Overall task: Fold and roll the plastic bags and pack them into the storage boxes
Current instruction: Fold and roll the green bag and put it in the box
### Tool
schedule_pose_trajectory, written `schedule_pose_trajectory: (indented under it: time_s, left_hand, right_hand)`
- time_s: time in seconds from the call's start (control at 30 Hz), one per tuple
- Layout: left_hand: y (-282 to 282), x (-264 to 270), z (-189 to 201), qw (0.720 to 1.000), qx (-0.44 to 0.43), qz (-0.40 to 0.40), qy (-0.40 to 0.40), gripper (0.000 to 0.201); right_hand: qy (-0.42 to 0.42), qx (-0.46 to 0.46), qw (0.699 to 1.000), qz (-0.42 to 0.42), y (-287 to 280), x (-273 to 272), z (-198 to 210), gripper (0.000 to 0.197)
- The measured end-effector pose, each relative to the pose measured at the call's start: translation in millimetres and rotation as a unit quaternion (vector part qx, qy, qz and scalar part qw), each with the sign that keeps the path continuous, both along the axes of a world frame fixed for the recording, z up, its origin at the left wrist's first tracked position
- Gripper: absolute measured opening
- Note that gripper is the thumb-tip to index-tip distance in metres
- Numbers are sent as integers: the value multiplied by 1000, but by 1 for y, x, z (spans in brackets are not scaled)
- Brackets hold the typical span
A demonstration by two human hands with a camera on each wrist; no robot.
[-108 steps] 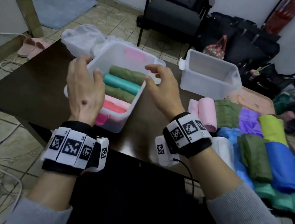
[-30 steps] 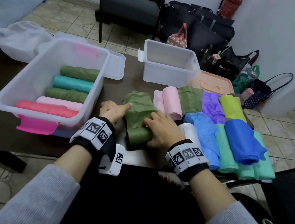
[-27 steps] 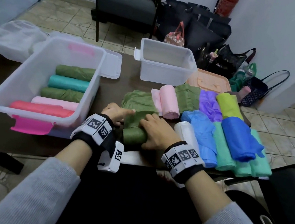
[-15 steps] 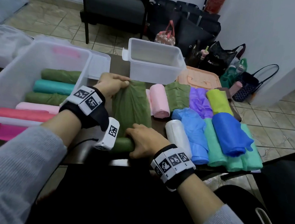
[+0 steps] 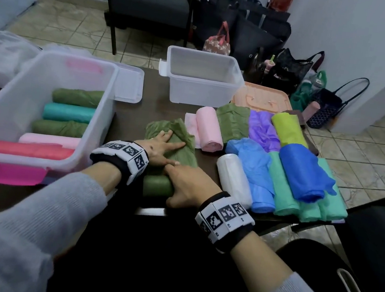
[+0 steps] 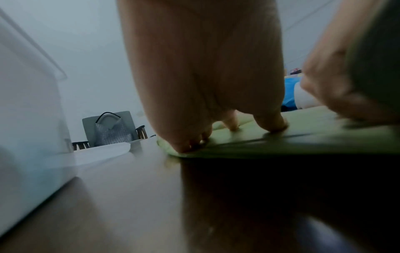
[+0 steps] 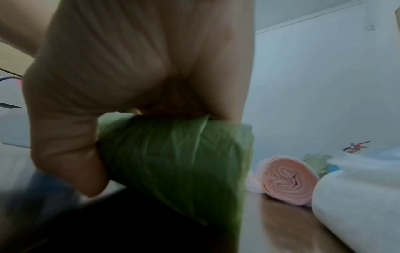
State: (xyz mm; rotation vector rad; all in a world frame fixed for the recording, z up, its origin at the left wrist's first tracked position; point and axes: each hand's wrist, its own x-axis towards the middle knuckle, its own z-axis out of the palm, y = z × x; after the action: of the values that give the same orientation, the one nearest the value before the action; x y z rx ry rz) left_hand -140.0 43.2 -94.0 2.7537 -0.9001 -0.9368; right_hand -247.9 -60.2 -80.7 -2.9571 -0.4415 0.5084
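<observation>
An olive-green plastic bag (image 5: pixel 181 131) lies on the dark table (image 5: pixel 139 111), its near end wound into a roll (image 5: pixel 156 187). My left hand (image 5: pixel 163 141) presses flat on the unrolled part with fingers spread; the left wrist view shows the fingertips (image 6: pixel 271 125) down on the green bag (image 6: pixel 314 133). My right hand (image 5: pixel 187 184) grips the rolled end; in the right wrist view the thumb and fingers of that hand (image 7: pixel 121 82) curl round the green roll (image 7: pixel 173 162). The clear storage box (image 5: pixel 106 111) on the left holds several rolled bags. A second clear box (image 5: pixel 199 90) stands empty behind.
Several folded and rolled bags lie in rows on the right: pink roll (image 5: pixel 207 128), white roll (image 5: pixel 234 176), blue bags (image 5: pixel 301 171), teal ones (image 5: pixel 285 201). An orange lid (image 5: pixel 262 98) lies behind them. A clear lid (image 5: pixel 130 85) sits behind the left box. A chair (image 5: pixel 150 1) and handbags stand beyond.
My left hand slid back from the bag's far end to its middle, flat near the roll. My right hand stays on the rolled end. Earlier both hands left the left box.
</observation>
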Motion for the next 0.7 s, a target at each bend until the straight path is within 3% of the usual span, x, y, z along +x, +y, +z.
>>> schedule_pose_trajectory:
  time_s: [0.3,0.47,0.6,0.7]
  left_hand:
    - [8,11,-2,1000,-13,7,-17,70]
    - [10,11,-1,1000,-20,-2,-22,69]
    - [10,13,-2,1000,-18,-5,-25,70]
    - [11,14,-5,999,-26,7,-23,70]
  right_hand:
    - [23,23,999,4,6,4,2,40]
    - [21,61,998,-9,8,-3,-5,56]
    - [12,120,992,-31,1,-7,-5,51]
    - [-16,71,997,-27,-3,-4,-4,63]
